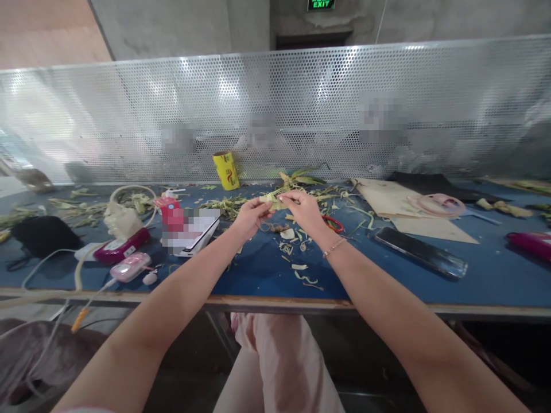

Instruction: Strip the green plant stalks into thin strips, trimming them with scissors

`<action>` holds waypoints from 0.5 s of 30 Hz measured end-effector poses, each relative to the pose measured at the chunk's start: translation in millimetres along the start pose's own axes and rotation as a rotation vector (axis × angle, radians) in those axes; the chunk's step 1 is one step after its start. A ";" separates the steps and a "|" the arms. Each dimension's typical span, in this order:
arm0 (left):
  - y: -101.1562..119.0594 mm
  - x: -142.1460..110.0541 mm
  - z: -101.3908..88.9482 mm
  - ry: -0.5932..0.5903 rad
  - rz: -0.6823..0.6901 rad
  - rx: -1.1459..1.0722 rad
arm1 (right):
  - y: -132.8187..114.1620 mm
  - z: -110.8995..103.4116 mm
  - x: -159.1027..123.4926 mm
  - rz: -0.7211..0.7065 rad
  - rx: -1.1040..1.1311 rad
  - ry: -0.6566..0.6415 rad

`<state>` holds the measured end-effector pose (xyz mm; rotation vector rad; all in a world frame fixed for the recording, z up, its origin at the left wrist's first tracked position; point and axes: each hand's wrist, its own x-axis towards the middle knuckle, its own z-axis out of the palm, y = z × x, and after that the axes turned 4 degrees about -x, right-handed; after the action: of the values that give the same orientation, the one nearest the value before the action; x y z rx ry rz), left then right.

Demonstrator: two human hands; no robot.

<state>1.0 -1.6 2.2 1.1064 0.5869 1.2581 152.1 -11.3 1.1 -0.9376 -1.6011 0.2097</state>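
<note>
While two hands — left [253, 217], right [303, 213] — pinch one pale leaf piece [271, 201], each grip nearly closed, one yellow roll [226, 170] stands behind.

Green sign overhead
"EXIT" is legible on the lit sign [321, 4] (the characters above it are cut off).

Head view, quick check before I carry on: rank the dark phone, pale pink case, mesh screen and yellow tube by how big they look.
1. Mesh screen
2. Dark phone
Unranked below these: yellow tube and pale pink case; they look alike, and the case is nearer.
</note>
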 end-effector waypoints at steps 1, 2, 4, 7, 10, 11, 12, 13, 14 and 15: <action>0.1 0.3 -0.1 0.006 -0.001 0.006 | 0.7 -0.6 0.7 0.000 0.000 -0.001; -0.1 0.6 -0.3 0.011 -0.002 0.011 | 1.4 -0.9 1.3 -0.003 -0.001 -0.002; -0.6 1.5 -1.0 0.017 -0.003 0.019 | 3.0 -0.9 2.0 -0.015 -0.006 -0.009; -1.3 2.6 -1.9 0.017 0.000 0.020 | 5.3 0.9 1.7 -0.022 -0.014 -0.024; -1.5 2.7 -2.5 0.025 0.008 0.011 | 7.2 3.3 -0.2 -0.004 -0.024 -0.014; -1.5 2.7 -2.7 0.030 0.010 0.008 | 7.5 4.0 -1.1 -0.007 -0.039 0.008; -1.6 2.6 -2.8 0.032 0.012 0.007 | 7.6 4.5 -2.1 -0.017 -0.060 0.037; -1.8 2.5 -3.0 0.030 0.015 0.008 | 7.4 4.9 -3.2 -0.028 -0.087 0.069; -2.0 2.3 -3.2 0.026 0.018 0.010 | 6.9 5.3 -4.4 -0.034 -0.115 0.093; -2.4 2.2 -3.4 0.017 0.022 0.016 | 6.1 5.6 -5.5 -0.030 -0.140 0.102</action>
<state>-0.2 1.8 -0.8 1.1185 0.6000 1.2847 149.6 -9.0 -8.3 -1.0151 -1.5495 0.0290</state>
